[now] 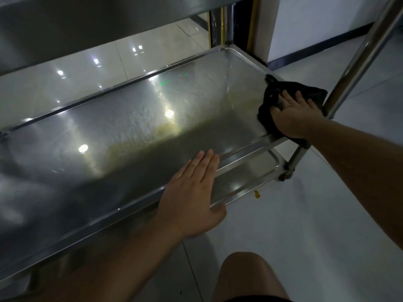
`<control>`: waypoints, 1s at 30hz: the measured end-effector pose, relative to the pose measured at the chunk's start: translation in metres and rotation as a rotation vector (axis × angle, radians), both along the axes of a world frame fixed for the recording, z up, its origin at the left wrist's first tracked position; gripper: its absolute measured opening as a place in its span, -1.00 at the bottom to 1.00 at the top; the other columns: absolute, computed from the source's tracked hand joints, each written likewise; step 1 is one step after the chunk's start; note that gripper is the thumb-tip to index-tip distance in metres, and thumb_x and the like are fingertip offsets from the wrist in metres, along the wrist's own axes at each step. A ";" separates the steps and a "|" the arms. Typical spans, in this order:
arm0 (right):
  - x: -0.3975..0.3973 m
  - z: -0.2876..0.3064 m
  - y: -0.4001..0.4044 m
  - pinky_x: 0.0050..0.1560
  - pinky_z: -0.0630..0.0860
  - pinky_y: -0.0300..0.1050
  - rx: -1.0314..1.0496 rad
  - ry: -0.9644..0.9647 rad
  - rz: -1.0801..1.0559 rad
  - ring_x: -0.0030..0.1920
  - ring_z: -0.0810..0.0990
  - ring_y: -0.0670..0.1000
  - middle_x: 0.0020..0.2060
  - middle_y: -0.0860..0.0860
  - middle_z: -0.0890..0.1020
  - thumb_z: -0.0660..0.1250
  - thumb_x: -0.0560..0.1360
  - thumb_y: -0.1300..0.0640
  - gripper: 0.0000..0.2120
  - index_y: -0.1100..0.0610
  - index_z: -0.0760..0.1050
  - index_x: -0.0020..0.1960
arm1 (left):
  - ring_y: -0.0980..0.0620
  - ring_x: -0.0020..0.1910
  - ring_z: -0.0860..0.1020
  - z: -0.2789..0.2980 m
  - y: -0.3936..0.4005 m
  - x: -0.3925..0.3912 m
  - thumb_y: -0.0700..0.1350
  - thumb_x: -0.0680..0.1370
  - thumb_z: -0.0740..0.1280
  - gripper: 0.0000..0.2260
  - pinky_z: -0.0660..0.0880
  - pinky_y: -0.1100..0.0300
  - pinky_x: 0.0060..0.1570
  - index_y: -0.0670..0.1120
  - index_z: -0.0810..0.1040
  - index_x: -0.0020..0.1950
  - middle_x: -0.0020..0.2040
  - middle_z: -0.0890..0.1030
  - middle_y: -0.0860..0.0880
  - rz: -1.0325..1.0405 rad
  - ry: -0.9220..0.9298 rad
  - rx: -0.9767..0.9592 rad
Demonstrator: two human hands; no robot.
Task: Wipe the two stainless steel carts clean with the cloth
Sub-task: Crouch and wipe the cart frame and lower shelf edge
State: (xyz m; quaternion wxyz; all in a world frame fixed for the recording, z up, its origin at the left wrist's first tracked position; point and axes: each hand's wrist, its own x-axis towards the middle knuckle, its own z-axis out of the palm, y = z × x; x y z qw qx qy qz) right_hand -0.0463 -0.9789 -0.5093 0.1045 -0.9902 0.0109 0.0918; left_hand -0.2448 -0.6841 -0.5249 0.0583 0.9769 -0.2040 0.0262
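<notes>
Glossy pale floor tiles surround our brushed-steel cart shelf; our right hand presses a crumpled black cloth with straight fingers, left hand flat, thumb under the rim.

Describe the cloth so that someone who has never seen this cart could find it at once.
Start at the wide steel cart shelf that fills the view and follow it to its right end, beside the upright steel post. The cloth lies over that rim under the right hand. It is the only black, soft thing among shiny metal.
</notes>
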 end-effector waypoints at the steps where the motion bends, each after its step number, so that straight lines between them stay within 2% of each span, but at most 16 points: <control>1: 0.006 0.001 -0.001 0.59 -0.22 0.16 -0.004 -0.016 0.012 0.66 -0.17 0.09 0.67 -0.09 -0.09 -0.19 0.59 -0.24 -0.32 -0.11 -0.13 0.68 | 0.10 0.69 -0.22 0.001 0.000 0.000 0.38 0.51 0.15 -0.05 -0.18 0.12 0.64 -0.02 -0.16 0.74 0.74 -0.16 0.03 0.004 0.003 0.000; 8: 0.056 0.012 0.001 0.62 -0.15 0.13 -0.072 -0.110 0.198 0.66 -0.15 0.06 0.67 -0.09 -0.07 -0.30 0.53 -0.32 -0.24 -0.09 -0.06 0.68 | 0.18 0.64 -0.35 0.005 0.000 -0.002 0.38 0.48 0.14 -0.03 -0.30 0.17 0.60 0.03 -0.26 0.73 0.71 -0.28 0.11 0.006 0.051 -0.016; 11: 0.070 0.013 0.016 0.62 -0.14 0.11 -0.068 -0.133 0.182 0.66 -0.14 0.02 0.67 -0.09 -0.04 -0.22 0.63 -0.29 -0.33 -0.07 -0.08 0.68 | 0.16 0.65 -0.34 0.005 0.000 0.000 0.37 0.47 0.14 -0.02 -0.25 0.14 0.62 0.02 -0.25 0.73 0.72 -0.27 0.10 0.004 0.065 -0.005; 13: 0.068 0.019 0.034 0.62 -0.15 0.07 -0.033 -0.110 0.202 0.66 -0.13 0.00 0.67 -0.09 -0.04 -0.14 0.69 -0.24 -0.38 -0.05 -0.07 0.68 | 0.13 0.68 -0.27 0.006 -0.002 0.000 0.35 0.46 0.16 -0.02 -0.16 0.09 0.64 -0.01 -0.18 0.74 0.73 -0.19 0.07 0.006 0.075 0.012; 18: 0.008 0.023 0.097 0.63 -0.16 0.01 0.026 -0.088 0.561 0.66 -0.12 -0.03 0.66 -0.14 -0.04 -0.03 0.71 -0.21 -0.41 -0.09 -0.06 0.68 | 0.05 0.71 -0.10 0.009 -0.004 0.000 0.33 0.43 0.23 -0.01 -0.06 0.07 0.65 -0.09 -0.01 0.74 0.74 -0.02 -0.01 0.012 0.095 0.067; 21: -0.022 0.016 0.095 0.61 -0.26 -0.04 0.058 -0.059 0.743 0.62 -0.23 -0.13 0.63 -0.24 -0.12 -0.14 0.64 -0.34 -0.36 -0.20 -0.10 0.67 | 0.03 0.71 -0.04 0.008 -0.004 -0.001 0.32 0.41 0.27 0.00 -0.02 0.03 0.61 -0.10 0.05 0.74 0.74 0.04 -0.02 0.016 0.090 0.069; 24: 0.006 0.012 0.059 0.55 -0.27 -0.07 0.034 -0.113 0.544 0.63 -0.17 -0.12 0.65 -0.19 -0.06 -0.08 0.66 -0.30 -0.37 -0.16 -0.06 0.67 | 0.02 0.71 0.01 0.007 -0.004 -0.002 0.27 0.37 0.29 0.00 0.09 -0.01 0.61 -0.11 0.10 0.73 0.73 0.08 -0.03 0.017 0.087 0.042; 26: 0.041 0.011 0.034 0.60 -0.19 0.02 -0.027 -0.139 0.345 0.65 -0.10 -0.05 0.67 -0.12 -0.02 -0.06 0.67 -0.27 -0.37 -0.09 -0.05 0.68 | 0.02 0.71 0.01 0.006 -0.004 -0.001 0.26 0.37 0.28 0.00 0.15 -0.02 0.63 -0.11 0.10 0.73 0.73 0.08 -0.03 0.023 0.084 0.051; 30: 0.097 0.015 0.030 0.60 -0.13 0.14 -0.046 -0.140 0.136 0.66 -0.10 0.06 0.67 -0.08 0.00 -0.14 0.58 -0.34 -0.28 -0.09 -0.03 0.67 | 0.02 0.71 -0.02 0.004 -0.003 0.000 0.27 0.37 0.29 0.01 0.13 -0.02 0.62 -0.10 0.06 0.73 0.73 0.07 -0.03 0.028 0.089 0.067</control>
